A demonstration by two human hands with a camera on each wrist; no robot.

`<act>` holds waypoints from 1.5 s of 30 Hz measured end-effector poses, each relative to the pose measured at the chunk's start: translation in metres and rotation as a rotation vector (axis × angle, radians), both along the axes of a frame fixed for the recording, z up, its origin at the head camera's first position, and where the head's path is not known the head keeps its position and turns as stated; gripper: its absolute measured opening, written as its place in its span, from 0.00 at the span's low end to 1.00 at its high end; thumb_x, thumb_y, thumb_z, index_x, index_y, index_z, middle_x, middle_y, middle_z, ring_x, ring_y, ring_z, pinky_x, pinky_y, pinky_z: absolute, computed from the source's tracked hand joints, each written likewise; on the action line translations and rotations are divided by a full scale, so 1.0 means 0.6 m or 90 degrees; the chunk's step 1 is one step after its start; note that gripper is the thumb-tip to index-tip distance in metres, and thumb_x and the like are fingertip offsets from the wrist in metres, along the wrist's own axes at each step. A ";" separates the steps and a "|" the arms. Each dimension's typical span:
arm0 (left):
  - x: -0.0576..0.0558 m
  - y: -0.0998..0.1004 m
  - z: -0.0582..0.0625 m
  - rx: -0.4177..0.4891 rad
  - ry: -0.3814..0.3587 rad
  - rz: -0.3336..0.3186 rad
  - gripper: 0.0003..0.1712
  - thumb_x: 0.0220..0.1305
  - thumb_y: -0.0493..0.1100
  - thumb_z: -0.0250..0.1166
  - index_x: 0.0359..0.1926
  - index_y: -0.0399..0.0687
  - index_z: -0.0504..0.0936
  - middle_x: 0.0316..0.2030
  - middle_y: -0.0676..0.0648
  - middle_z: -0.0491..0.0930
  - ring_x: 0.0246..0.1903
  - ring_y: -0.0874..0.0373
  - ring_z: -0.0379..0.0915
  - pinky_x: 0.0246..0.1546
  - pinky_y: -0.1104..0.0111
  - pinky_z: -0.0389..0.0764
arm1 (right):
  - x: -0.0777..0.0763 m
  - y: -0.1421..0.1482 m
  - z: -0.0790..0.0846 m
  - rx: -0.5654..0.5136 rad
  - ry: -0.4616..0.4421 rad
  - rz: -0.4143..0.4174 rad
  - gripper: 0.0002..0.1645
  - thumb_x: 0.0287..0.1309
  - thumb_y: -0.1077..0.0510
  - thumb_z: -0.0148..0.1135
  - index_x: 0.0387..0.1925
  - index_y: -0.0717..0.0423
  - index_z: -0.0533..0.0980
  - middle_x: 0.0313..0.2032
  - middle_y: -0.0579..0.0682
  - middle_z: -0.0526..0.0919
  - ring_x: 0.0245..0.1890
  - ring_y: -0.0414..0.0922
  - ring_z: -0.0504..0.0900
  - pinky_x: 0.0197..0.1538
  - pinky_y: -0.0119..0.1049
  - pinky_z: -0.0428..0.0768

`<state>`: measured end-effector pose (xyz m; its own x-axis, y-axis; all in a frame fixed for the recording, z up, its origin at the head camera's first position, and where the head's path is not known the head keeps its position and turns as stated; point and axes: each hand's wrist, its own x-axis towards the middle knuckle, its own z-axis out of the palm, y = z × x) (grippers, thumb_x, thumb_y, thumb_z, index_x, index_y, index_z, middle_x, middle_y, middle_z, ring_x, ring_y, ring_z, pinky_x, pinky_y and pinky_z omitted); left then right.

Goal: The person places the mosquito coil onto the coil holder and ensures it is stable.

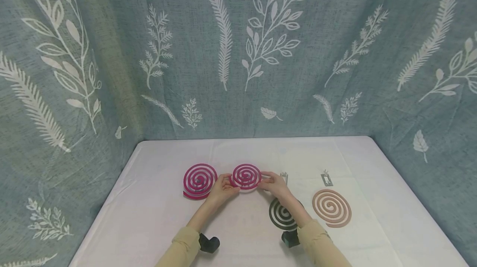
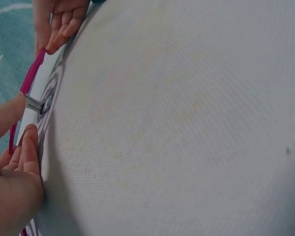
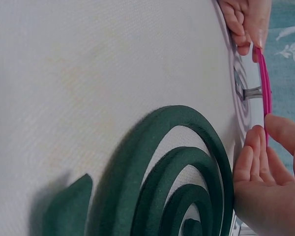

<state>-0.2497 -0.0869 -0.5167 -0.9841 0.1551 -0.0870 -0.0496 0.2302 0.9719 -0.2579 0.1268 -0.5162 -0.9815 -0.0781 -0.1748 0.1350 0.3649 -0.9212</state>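
In the head view, a pink spiral mosquito coil [image 1: 246, 176] is held level between both hands near the middle of the table. My left hand [image 1: 222, 190] pinches its left edge between thumb and fingers. Its right edge is pinched the same way by my right hand [image 1: 275, 185]. Both wrist views show the coil edge-on, close over the tabletop, with a small metal stand [image 2: 34, 103] upright under its middle. A second pink coil [image 1: 200, 181] is just left of the left hand, its right rim overlapped by that hand.
A dark green coil [image 1: 271, 213] is partly covered by the right forearm. Further right lies a tan coil [image 1: 330, 205], with a metal stand [image 1: 327, 179] behind it. Another metal stand [image 1: 285, 176] shows beside the right hand. A patterned curtain [image 1: 238, 93] hangs along the table's back edge.
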 end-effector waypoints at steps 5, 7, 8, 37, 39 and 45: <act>0.000 0.002 0.001 -0.004 0.001 0.005 0.35 0.56 0.34 0.67 0.62 0.31 0.62 0.41 0.34 0.75 0.35 0.60 0.70 0.36 0.74 0.73 | 0.001 -0.001 0.000 -0.002 -0.001 -0.001 0.32 0.54 0.57 0.65 0.61 0.60 0.69 0.41 0.56 0.83 0.42 0.49 0.83 0.55 0.57 0.73; 0.003 0.003 0.006 -0.002 0.000 0.007 0.35 0.56 0.33 0.66 0.62 0.31 0.62 0.41 0.34 0.75 0.34 0.60 0.70 0.36 0.74 0.72 | 0.001 0.000 0.001 -0.001 0.000 0.000 0.32 0.54 0.57 0.65 0.61 0.60 0.69 0.41 0.56 0.83 0.42 0.49 0.83 0.55 0.58 0.73; 0.006 0.003 0.011 -0.002 0.002 0.006 0.34 0.56 0.33 0.66 0.62 0.30 0.62 0.41 0.33 0.75 0.34 0.60 0.70 0.36 0.74 0.72 | 0.001 0.000 0.001 -0.002 0.001 0.000 0.32 0.54 0.57 0.65 0.61 0.60 0.69 0.41 0.56 0.83 0.42 0.49 0.83 0.56 0.58 0.73; 0.028 0.005 0.051 0.003 0.005 0.000 0.33 0.55 0.32 0.65 0.60 0.26 0.62 0.40 0.32 0.75 0.34 0.58 0.70 0.35 0.75 0.72 | 0.002 -0.001 0.001 -0.003 0.002 0.004 0.32 0.55 0.56 0.64 0.61 0.60 0.69 0.43 0.57 0.84 0.44 0.51 0.83 0.58 0.59 0.71; 0.021 0.006 0.039 -0.004 0.001 0.007 0.33 0.55 0.32 0.65 0.61 0.28 0.63 0.40 0.33 0.75 0.34 0.58 0.70 0.35 0.75 0.72 | 0.002 0.000 0.001 -0.004 0.002 0.004 0.32 0.55 0.56 0.64 0.61 0.60 0.69 0.43 0.57 0.84 0.44 0.51 0.83 0.57 0.59 0.72; -0.001 0.003 0.000 -0.010 0.001 0.010 0.35 0.55 0.33 0.66 0.62 0.29 0.62 0.41 0.34 0.75 0.35 0.59 0.71 0.35 0.75 0.73 | 0.000 0.000 0.001 -0.001 0.000 0.003 0.32 0.54 0.56 0.64 0.61 0.60 0.69 0.42 0.57 0.84 0.43 0.50 0.83 0.56 0.58 0.73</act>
